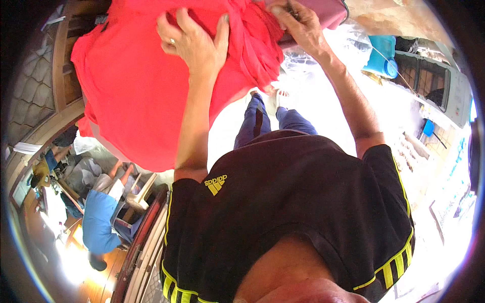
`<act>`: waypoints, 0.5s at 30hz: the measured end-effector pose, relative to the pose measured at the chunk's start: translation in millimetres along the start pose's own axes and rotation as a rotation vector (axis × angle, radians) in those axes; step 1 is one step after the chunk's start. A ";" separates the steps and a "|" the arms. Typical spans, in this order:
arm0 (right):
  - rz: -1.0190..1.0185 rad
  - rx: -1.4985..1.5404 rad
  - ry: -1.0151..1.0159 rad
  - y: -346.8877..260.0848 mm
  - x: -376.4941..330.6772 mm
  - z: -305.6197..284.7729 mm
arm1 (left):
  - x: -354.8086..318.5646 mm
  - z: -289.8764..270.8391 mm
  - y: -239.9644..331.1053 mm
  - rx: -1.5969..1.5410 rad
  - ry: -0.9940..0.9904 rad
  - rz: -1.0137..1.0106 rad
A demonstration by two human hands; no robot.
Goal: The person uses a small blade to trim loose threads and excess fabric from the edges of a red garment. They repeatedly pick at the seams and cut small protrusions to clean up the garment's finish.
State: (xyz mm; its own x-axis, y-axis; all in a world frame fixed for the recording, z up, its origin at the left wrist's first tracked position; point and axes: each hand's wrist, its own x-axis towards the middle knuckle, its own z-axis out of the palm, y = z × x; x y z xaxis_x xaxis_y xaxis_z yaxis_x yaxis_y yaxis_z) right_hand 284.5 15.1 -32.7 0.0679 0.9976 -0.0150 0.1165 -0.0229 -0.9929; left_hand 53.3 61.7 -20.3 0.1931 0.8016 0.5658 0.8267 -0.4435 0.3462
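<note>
A large red cloth (136, 101) hangs spread in front of me, filling the upper left. My left hand (194, 43), a ring on one finger, presses and grips it from above, fingers curled into the fabric. My right hand (300, 22) pinches the bunched, gathered part of the cloth (257, 45) at the top, right beside a maroon fabric piece (328, 12) with a dark edge. Both forearms reach up from my black shirt with yellow stripes (288, 212). Below the cloth show my blue jeans and feet (268, 116).
A blue barrel (381, 55) and a white appliance (442, 86) stand at the upper right on bright, sunlit ground. At the lower left another person in a blue shirt (98, 222) bends over by a plastic chair (139, 194). Wooden framing (60, 65) runs along the left.
</note>
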 end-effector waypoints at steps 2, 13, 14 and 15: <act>-0.014 0.161 0.097 -13.3 -36.0 8.3 | 9.2 -3.5 11.7 0.120 0.041 -0.057; -0.213 -0.066 0.108 9.5 -123.3 49.6 | 8.2 6.3 25.0 0.242 0.063 -0.125; -0.338 -0.150 0.115 -6.2 -104.3 56.8 | 8.3 2.1 22.9 0.258 0.077 -0.121; -0.457 -0.278 0.161 -6.0 -90.3 57.2 | 9.0 14.4 20.1 0.221 0.091 -0.101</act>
State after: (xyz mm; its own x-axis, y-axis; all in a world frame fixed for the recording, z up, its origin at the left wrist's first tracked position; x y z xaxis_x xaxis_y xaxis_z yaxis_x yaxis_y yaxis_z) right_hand 221.0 -71.1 -32.1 0.0972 0.8881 0.4493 0.4249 0.3712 -0.8256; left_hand 79.3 65.7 -19.0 0.0639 0.7934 0.6053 0.9368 -0.2567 0.2376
